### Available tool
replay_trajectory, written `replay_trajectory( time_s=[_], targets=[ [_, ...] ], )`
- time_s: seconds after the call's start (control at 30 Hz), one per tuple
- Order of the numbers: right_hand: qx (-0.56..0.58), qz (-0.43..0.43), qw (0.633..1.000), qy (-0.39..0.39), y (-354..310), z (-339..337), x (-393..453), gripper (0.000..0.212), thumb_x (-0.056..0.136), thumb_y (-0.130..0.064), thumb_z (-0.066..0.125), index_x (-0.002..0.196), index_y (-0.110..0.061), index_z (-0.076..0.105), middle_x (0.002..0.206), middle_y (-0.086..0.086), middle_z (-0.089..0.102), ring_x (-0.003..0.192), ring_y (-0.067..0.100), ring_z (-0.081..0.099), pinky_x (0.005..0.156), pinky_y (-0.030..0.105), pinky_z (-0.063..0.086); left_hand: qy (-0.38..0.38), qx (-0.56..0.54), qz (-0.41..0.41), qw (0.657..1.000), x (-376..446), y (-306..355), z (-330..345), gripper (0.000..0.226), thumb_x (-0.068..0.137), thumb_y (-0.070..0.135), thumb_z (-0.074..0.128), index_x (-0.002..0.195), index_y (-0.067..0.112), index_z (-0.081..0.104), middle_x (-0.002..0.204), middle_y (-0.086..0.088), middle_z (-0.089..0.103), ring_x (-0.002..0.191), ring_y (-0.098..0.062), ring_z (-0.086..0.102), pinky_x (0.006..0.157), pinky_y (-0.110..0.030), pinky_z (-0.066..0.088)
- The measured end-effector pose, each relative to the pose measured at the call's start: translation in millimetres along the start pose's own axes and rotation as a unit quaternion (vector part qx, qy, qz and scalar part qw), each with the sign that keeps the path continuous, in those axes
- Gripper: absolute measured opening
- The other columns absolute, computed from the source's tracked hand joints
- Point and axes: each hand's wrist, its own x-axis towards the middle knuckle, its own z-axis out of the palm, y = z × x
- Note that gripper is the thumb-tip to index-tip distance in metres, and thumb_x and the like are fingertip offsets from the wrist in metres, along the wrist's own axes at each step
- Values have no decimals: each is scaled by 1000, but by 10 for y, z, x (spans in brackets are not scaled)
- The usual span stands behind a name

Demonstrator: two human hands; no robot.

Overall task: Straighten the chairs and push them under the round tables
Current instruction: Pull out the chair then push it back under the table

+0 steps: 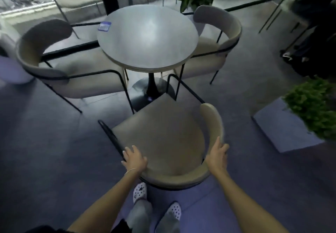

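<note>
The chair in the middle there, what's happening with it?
A person has both hands on the near chair: the left hand at the left end of its curved backrest, the right hand on the right side. It stands turned at an angle, clear of the round table. Two other chairs sit tucked in closer.

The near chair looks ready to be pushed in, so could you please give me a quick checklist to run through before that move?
1. Left hand on the near chair backrest: ok, it rests on the left end.
2. Right hand on the backrest: ok, it grips the right side.
3. Chair squared to the round table: not ok, the seat is turned at an angle.
4. Floor clear between seat and table base: ok.
5. Gap between the left chair and the right chair: cannot tell if it is wide enough.
6. Feet clear of the chair legs: cannot tell, the backrest hides them.
</note>
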Motion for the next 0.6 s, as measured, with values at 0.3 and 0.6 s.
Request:
replay_trajectory(
  time_s=[0.3, 0.6],
  targets=[
    [-6, 29, 999, -35, 68, -48, 556, 100, 87, -5, 56, 148, -27, -20, 151, 29, 20, 118, 45, 50, 93, 49, 45, 37, -184, -115, 975, -62, 8, 330, 91, 91, 16, 58, 150, 3, -10, 157, -26, -10, 141, -49, 18, 111, -49, 29],
    [4, 37, 998, -47, 207, -47, 467, 110, 83, -12, 63, 144, -37, -25, 130, 25, 50, 111, 39, 58, 89, 46, 47, 46, -158, -124, 979, -99, 31, 309, 91, 88, 14, 61, 149, -4, -4, 153, -28, 18, 131, -49, 38, 107, -47, 36]
  ],
)
